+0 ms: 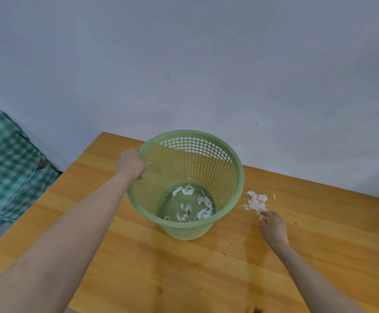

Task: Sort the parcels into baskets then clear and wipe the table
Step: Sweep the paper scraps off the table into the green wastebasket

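clearing: some scraps binned | left hand [131, 164] grips basket [233, 193] rim | right hand [272, 224] pinches paper scraps [256, 202] on desk [184, 267] | wiping left

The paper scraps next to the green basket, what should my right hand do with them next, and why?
Probably pinch up the paper scraps nearest your right hand and drop them into the green basket. Your fingertips already touch the pile's near edge, your left hand grips the basket's rim, and similar scraps already lie in its bottom, while this pile lies on the wooden table.
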Demonstrator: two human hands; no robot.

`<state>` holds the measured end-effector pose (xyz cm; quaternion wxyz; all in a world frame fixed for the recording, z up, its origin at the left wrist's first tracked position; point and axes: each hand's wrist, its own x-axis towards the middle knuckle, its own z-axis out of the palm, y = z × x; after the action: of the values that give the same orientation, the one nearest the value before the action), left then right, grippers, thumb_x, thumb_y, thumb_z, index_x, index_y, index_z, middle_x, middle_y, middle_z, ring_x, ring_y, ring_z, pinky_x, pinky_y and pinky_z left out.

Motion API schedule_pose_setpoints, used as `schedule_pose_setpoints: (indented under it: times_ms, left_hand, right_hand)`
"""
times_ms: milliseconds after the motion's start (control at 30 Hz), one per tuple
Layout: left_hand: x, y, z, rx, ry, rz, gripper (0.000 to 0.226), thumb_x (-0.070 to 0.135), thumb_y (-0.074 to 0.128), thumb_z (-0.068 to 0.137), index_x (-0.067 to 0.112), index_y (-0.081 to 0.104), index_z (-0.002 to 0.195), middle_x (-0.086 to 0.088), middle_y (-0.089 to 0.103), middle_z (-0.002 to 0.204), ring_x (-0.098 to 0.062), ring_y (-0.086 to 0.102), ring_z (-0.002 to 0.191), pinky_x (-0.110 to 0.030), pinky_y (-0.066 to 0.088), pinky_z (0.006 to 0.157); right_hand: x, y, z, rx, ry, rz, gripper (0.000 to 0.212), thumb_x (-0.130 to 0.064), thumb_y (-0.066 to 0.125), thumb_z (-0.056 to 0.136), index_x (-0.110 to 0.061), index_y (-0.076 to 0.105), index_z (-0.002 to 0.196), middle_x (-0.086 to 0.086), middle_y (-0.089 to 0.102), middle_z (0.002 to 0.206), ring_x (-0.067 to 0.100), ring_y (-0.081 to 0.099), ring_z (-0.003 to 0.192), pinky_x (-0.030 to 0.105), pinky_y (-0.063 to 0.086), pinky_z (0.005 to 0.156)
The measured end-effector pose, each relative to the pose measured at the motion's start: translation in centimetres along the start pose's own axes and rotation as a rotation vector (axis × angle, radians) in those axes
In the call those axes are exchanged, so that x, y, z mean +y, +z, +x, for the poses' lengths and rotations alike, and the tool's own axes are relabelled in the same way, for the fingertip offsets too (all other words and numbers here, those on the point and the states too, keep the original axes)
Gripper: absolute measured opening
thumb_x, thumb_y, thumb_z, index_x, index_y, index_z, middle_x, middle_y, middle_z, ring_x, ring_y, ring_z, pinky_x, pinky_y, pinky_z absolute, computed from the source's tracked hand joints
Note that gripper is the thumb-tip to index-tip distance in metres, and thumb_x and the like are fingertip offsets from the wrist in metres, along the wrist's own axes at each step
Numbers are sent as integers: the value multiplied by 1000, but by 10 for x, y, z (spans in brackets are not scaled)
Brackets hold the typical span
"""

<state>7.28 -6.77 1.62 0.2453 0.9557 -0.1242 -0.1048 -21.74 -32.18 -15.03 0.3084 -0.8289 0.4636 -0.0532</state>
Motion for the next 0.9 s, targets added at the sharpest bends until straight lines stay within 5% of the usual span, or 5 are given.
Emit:
schedule_pose_setpoints:
  times_ms: [133, 300, 533, 700, 900]
  left_hand:
    - [3, 0, -3, -18, 4, -10, 18, 5, 56, 81, 9, 59, 99, -12, 61, 89, -32, 62, 88, -32, 45, 71]
    - [7, -4, -9, -15, 15, 2, 14, 5, 56, 83, 11, 57, 96, -15, 62, 93, -34, 61, 96, -35, 46, 77]
    - [7, -4, -9, -15, 18, -20, 15, 7, 59, 83, 11, 55, 97, -19, 63, 104, -36, 60, 100, -36, 46, 79]
    - [6, -3, -7, -15, 5, -13, 21, 8, 59, 84, 5, 56, 105, -20, 62, 107, -37, 59, 101, -36, 46, 79]
    - [5, -3, -6, -14, 21, -23, 18, 7, 59, 83, 6, 56, 100, -19, 63, 103, -36, 60, 99, -37, 47, 78]
  right_hand:
    - [-6, -24, -11, 96, -47, 319, 30, -8, 44, 95, -9, 63, 119, 5, 59, 124, 23, 53, 116, 34, 44, 92]
    - [2, -33, 1, -129, 141, 138, 26, -16, 44, 95, -14, 55, 71, -3, 46, 62, 15, 33, 46, 24, 25, 49]
    - [29, -16, -1, -211, 102, -59, 37, -10, 43, 94, -14, 56, 129, 6, 29, 153, 27, 42, 129, 36, 46, 89]
    - [24, -2, 0, -463, -8, -442, 57, -12, 40, 94, -23, 28, 149, -5, 5, 160, 24, 2, 147, 47, 18, 116]
    - [19, 4, -1, -188, -40, -264, 51, -3, 42, 90, -9, 42, 141, 1, 33, 150, 22, 27, 138, 39, 32, 110]
